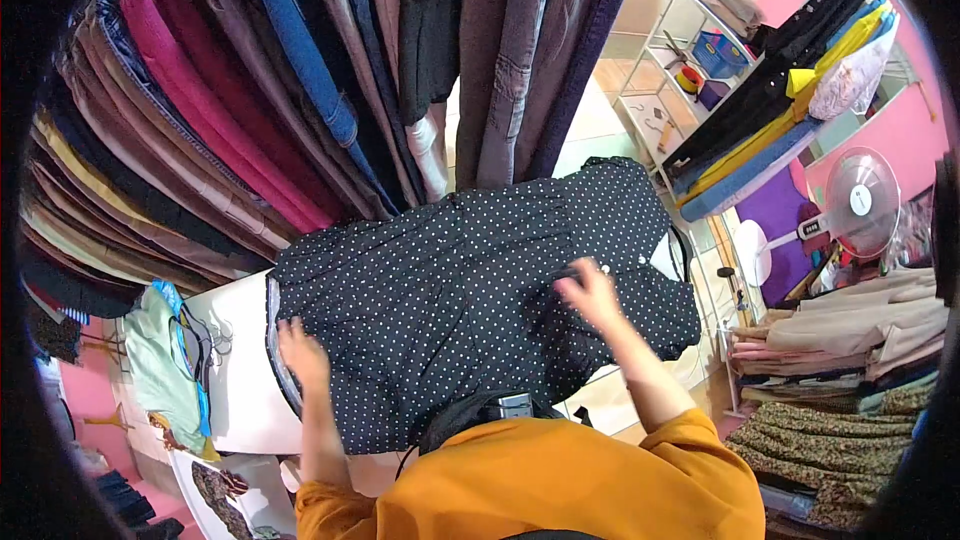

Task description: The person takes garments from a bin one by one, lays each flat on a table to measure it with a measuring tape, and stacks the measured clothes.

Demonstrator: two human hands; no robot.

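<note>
A black garment with white polka dots (420, 290) lies spread over a white table (243, 380), with its gathered part in the middle. My left hand (303, 353) is at the garment's left edge, near the hem, with its fingers smeared by motion. Farther right, my right hand (590, 295) is over the upper part of the garment, beside a small white button; its fingers are partly spread, and nothing shows in them. A white tag or paper (664, 258) shows at the garment's neck opening on the right.
Many trousers (290, 70) hang beyond the table. Hangers (218, 340) and a pale green garment (155, 345) are at the table's left end. On the right are a white fan (860, 200), a metal shelf (645, 55), more hanging clothes (770, 110) and folded fabrics (840, 340).
</note>
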